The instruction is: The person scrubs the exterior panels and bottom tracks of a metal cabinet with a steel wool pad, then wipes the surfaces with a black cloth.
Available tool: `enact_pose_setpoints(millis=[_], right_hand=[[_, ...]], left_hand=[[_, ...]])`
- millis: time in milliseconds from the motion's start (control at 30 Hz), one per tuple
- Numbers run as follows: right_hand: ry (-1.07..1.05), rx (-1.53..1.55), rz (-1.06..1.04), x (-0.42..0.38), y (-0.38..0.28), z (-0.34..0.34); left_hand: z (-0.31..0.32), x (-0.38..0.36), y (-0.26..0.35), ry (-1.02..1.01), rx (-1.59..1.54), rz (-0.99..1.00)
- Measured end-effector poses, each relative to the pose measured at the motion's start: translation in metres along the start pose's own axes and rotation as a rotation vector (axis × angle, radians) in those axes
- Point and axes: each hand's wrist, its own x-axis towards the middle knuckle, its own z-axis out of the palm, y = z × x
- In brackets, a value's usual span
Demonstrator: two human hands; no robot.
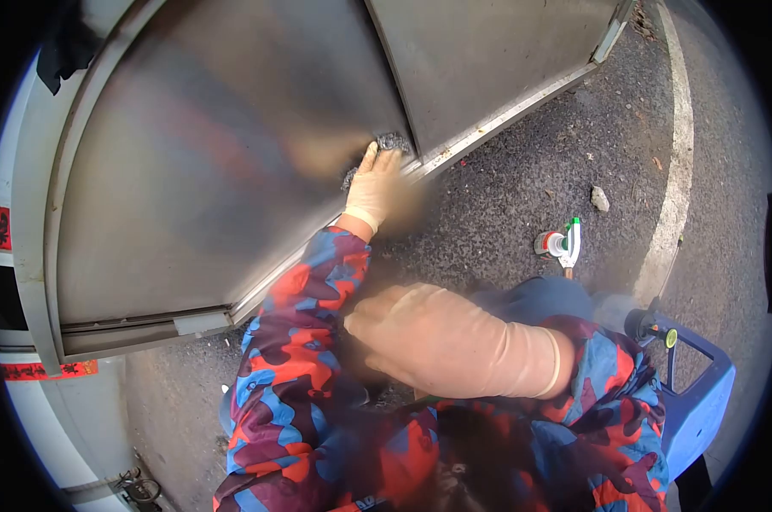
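My left hand (372,188), in a pale thin glove, presses a steel wool scrubber (392,142) against the lower corner of a grey metal panel (232,154), beside the seam with the neighbouring panel (497,60). Some more scrubber shows at the other side of the fingers. Close to the camera is my right hand (429,337), gloved too, held in front of my body. Its fingers are bent and blurred, and whether anything is in them cannot be made out. Both sleeves have a red and blue camouflage pattern.
On the asphalt (505,196) stands a white and green spray bottle (571,245) by a red and white container (548,244). A stone (599,199) lies farther off. A blue plastic object (702,410) is at my right. The panels' bottom rail (480,132) borders the ground.
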Motion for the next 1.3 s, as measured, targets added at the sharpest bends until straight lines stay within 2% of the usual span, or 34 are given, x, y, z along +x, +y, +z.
enact_pose_setpoints(millis=[33, 67, 167, 300, 367, 500, 567, 633, 800, 833, 900, 933, 1033, 1200, 1300], right_hand=[[-0.025, -0.025, 0.027, -0.001, 0.001, 0.0], [-0.025, -0.029, 0.032, -0.002, 0.003, 0.0], [0.016, 0.058, 0.009, -0.006, 0.006, 0.0], [-0.013, 0.002, 0.009, -0.002, 0.004, -0.004], [-0.023, 0.003, -0.005, -0.003, 0.001, -0.001], [-0.062, -0.047, -0.021, 0.002, 0.007, -0.002], [-0.068, -0.038, -0.025, 0.0, 0.006, 0.0], [-0.067, -0.047, 0.03, -0.002, 0.009, 0.002], [-0.072, -0.062, 0.047, -0.006, 0.006, -0.004], [-0.063, -0.062, 0.065, -0.006, 0.005, -0.004], [-0.054, -0.03, 0.034, -0.005, 0.002, -0.005], [-0.055, -0.015, -0.013, -0.004, 0.001, -0.005], [-0.057, -0.046, 0.003, -0.003, 0.0, 0.0], [-0.075, -0.083, 0.035, -0.002, 0.005, 0.0], [-0.086, -0.092, 0.039, -0.002, 0.002, 0.001]], left_hand=[[0.018, -0.008, 0.011, -0.121, -0.062, 0.02], [0.048, -0.018, 0.023, -0.065, 0.014, 0.009], [0.045, -0.019, 0.02, -0.158, -0.161, -0.025], [-0.026, 0.017, -0.015, 0.193, -0.018, -0.129], [-0.061, 0.031, -0.021, 0.207, -0.051, -0.153], [-0.004, 0.025, -0.003, 0.172, 0.0, -0.086], [0.035, 0.015, 0.018, 0.0, 0.017, 0.036], [0.071, 0.001, 0.038, -0.084, -0.026, 0.032], [0.038, 0.006, 0.019, -0.118, -0.033, 0.03], [0.026, 0.009, 0.013, -0.023, -0.075, -0.02], [0.013, 0.015, 0.011, -0.027, -0.084, -0.041], [0.024, 0.014, 0.014, 0.021, -0.032, -0.021], [0.044, 0.017, 0.026, -0.002, 0.024, -0.029], [0.076, 0.016, 0.047, -0.157, 0.101, 0.031], [0.064, 0.014, 0.037, -0.127, 0.116, 0.069]])
